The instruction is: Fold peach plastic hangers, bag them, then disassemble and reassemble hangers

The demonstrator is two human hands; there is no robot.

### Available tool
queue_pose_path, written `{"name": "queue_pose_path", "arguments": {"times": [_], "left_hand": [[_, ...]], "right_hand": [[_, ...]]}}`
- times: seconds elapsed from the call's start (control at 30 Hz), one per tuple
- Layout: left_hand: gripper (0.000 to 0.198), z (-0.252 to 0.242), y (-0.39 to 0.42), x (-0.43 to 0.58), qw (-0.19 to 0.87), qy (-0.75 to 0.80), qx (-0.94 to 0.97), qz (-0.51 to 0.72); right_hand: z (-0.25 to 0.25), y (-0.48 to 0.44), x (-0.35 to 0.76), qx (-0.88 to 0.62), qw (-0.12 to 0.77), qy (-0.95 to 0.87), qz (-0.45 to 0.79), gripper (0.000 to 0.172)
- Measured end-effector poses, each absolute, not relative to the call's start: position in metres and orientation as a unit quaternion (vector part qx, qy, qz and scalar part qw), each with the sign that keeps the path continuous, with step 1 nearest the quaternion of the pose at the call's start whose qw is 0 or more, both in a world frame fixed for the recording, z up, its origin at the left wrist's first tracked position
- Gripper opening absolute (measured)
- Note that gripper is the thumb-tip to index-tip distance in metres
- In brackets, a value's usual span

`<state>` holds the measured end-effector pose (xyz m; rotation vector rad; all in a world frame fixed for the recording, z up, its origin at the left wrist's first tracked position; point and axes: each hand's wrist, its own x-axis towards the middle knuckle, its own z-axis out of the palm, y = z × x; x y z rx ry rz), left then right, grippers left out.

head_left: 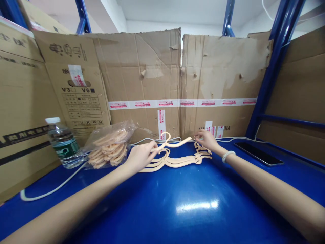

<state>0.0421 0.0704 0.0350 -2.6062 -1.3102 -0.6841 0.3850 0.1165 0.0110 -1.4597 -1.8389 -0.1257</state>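
Note:
My left hand (142, 153) pinches the left arm of a beige plastic clothes hanger (175, 145), holding it above the table with its hook upward. My right hand (207, 139) is just beyond the hanger's right end, thumb and fingers drawn together; whatever is between them is too small to make out. Below the held hanger lie several more beige hangers (181, 162), side by side with their hooks overlapping. A small heap of beige plastic pieces (199, 147) sits under my right hand, partly hidden by it.
A clear plastic bag of beige pieces (109, 149) and a water bottle (63, 145) stand at the left. At the right lies a black phone (257, 153). A white cable (50, 192) runs along the blue table (157, 210). Cardboard sheets (142, 81) wall the back.

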Motion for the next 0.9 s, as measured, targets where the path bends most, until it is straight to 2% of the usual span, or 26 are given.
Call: {"name": "queue_pose_path", "arguments": {"times": [0.1, 0.17, 0.3, 0.37, 0.43, 0.5, 0.63, 0.77, 0.9], "left_hand": [[0.019, 0.016, 0.043, 0.033, 0.051, -0.424, -0.871, -0.245], [0.018, 0.000, 0.030, 0.029, 0.027, -0.404, -0.874, -0.268], [0.023, -0.022, 0.017, 0.026, 0.004, -0.327, -0.889, -0.319], [0.027, -0.025, 0.015, 0.027, 0.014, -0.314, -0.892, -0.324], [0.031, -0.025, 0.015, 0.026, 0.011, -0.312, -0.890, -0.331], [0.035, -0.024, 0.017, 0.024, -0.007, -0.320, -0.889, -0.327], [0.038, -0.024, 0.022, 0.020, -0.038, -0.330, -0.885, -0.325], [0.034, -0.025, 0.024, 0.020, -0.056, -0.334, -0.877, -0.342], [0.032, -0.023, 0.024, 0.021, -0.053, -0.345, -0.874, -0.339]], "right_hand": [[0.013, 0.099, 0.383, -0.561, 0.522, -0.642, -0.019, 0.027], [0.011, 0.083, 0.376, -0.551, 0.583, -0.597, 0.028, 0.035], [0.008, 0.047, 0.351, -0.524, 0.630, -0.554, 0.148, 0.037], [0.009, 0.032, 0.338, -0.484, 0.651, -0.513, 0.281, 0.031], [0.012, 0.022, 0.328, -0.438, 0.649, -0.470, 0.407, 0.029], [0.013, 0.016, 0.323, -0.416, 0.635, -0.449, 0.471, 0.031], [0.007, 0.015, 0.320, -0.416, 0.601, -0.434, 0.526, 0.033], [-0.005, 0.022, 0.324, -0.435, 0.585, -0.400, 0.556, 0.042], [-0.009, 0.027, 0.331, -0.442, 0.541, -0.437, 0.567, 0.032]]}}
